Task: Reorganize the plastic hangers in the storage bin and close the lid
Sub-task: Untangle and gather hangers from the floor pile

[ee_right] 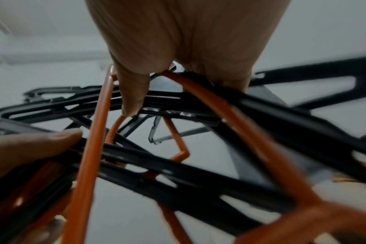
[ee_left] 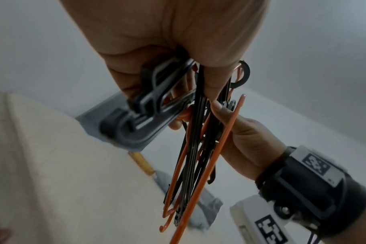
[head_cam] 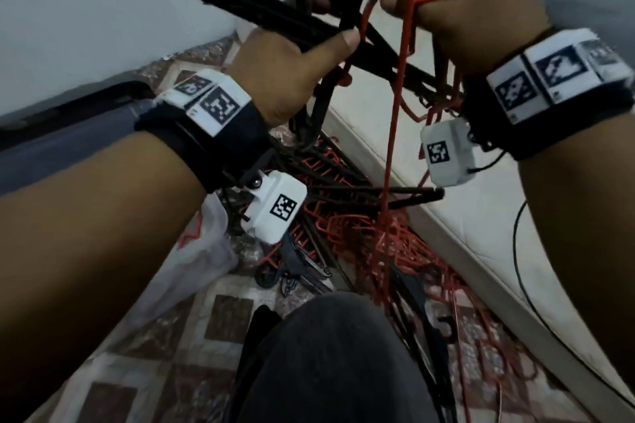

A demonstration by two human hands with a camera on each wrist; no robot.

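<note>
**Tangled bundle held high, snags waiting below**

While both hands hold the bundle up in the air, the main hazard is the tangle itself. The left hand point(head_cam: 292, 69) has its fingers curled round a sheaf of black plastic hangers point(head_cam: 275, 0), thumb pressed along one bar; the right hand point(head_cam: 481, 10) is clamped on the same bundle and pinches a red wire hanger point(head_cam: 400, 86) whose long leg hangs down into the pile on the floor point(head_cam: 343, 227). In the right wrist view, red wire threads between the black bars, so I judge that any sharp pull could drag several hangers out at once or bend the thin wire.

That hanging red leg reaches the loose heap of red and black hangers near the knee point(head_cam: 336, 354); lifting further may hook others and scatter them over the patterned floor tiles point(head_cam: 226, 319). A thin black cable point(head_cam: 519, 251) by the right forearm lies on the white mattress edge point(head_cam: 464, 216) and could catch too.

No storage bin or lid can be identified with certainty, so where the bundle must go is unclear.
</note>
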